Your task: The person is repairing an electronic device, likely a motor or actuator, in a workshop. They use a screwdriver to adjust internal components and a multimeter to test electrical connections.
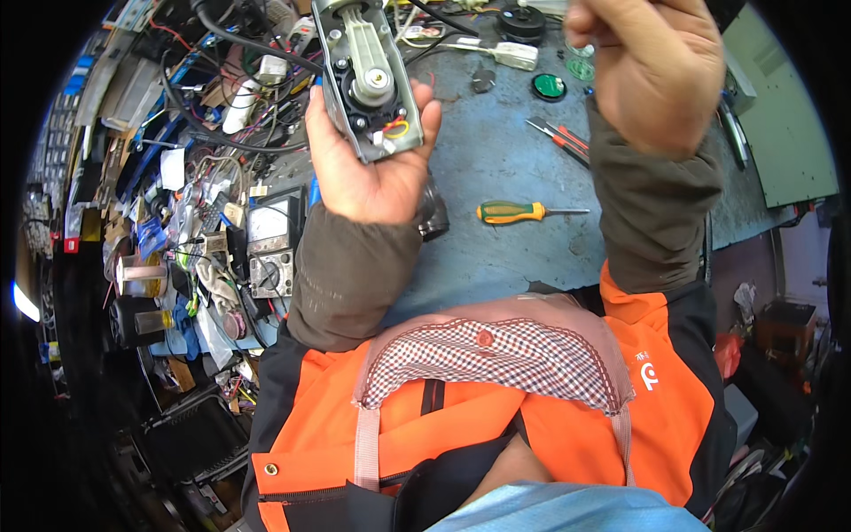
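My left hand point(372, 177) holds an open grey housing point(403, 129) from below, with its fingers wrapped round the sides. Inside are a pale plastic arm on a round hub point(372, 80), several screws, black plastic and red and yellow wires. My right hand point(651, 80) is raised at the top right with its fingers curled; what they hold, if anything, I cannot make out. Below and left of it lie a small green disc point(549, 86) and a red-handled cutting tool point(567, 142). A green and yellow screwdriver point(510, 212) lies between my forearms.
Cables, tools and parts crowd the left side around an analogue meter point(270, 226). A black round part point(520, 25), a white plastic piece point(510, 55) and a small dark cap point(483, 81) lie at the back of the blue bench point(479, 266). A pale green panel point(780, 115) stands at right.
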Demonstrator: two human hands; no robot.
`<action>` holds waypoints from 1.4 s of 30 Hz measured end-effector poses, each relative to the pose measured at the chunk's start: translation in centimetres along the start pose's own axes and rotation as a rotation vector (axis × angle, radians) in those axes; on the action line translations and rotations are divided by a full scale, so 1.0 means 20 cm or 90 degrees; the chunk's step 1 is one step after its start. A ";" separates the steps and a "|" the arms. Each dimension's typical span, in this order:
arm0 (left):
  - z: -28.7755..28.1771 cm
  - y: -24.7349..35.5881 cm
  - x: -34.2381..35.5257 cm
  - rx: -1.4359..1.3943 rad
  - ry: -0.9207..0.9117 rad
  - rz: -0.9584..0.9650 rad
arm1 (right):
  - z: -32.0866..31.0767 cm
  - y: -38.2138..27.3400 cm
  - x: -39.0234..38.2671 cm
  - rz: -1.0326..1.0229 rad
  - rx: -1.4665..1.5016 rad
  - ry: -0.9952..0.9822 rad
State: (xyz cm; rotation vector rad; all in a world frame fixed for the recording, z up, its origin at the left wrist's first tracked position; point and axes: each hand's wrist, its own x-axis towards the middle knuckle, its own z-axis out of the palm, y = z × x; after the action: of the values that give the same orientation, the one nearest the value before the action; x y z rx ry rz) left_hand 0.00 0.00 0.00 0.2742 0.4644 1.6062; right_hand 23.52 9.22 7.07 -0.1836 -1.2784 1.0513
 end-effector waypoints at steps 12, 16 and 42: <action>-0.18 -0.30 -0.04 0.209 0.207 0.227 | -0.58 0.20 -0.39 0.436 -0.250 -0.169; -0.25 -0.20 -0.10 0.213 0.230 0.314 | -0.55 0.20 -0.41 0.411 -0.241 -0.230; -0.50 -0.34 -0.15 0.524 0.123 -0.205 | -0.56 0.12 -1.00 0.334 -0.558 -0.468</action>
State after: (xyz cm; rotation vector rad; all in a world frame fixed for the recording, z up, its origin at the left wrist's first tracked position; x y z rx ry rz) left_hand 1.90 -3.94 -11.66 0.6259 1.2497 1.0625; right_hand 33.35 0.85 -12.01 -0.8955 -2.4088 0.9445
